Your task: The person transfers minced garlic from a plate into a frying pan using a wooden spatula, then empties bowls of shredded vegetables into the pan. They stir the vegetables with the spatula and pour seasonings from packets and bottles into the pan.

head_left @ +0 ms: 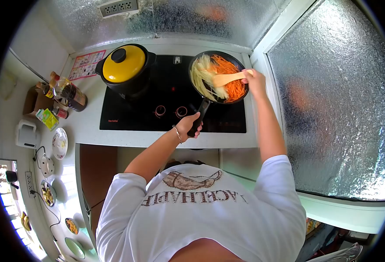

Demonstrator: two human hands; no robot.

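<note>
A black frying pan [194,89] sits on the right side of the black cooktop [166,115]. Pale yellowish shreds [200,75] fill its left half, and orange shreds that look like carrot [225,65] fill the right. My left hand [189,125] is wrapped round the pan's handle. Above the pan's right rim, my right hand [255,82] grips a wooden spatula [222,80], whose flat blade rests on the shreds near where the two colours meet.
Left of the pan stands a black pot with a yellow lid [123,63]. Sauce bottles [74,97] and a patterned plate [60,143] line the left counter, with bowls [72,226] farther along. A foil-like wall panel [332,100] rises close on the right.
</note>
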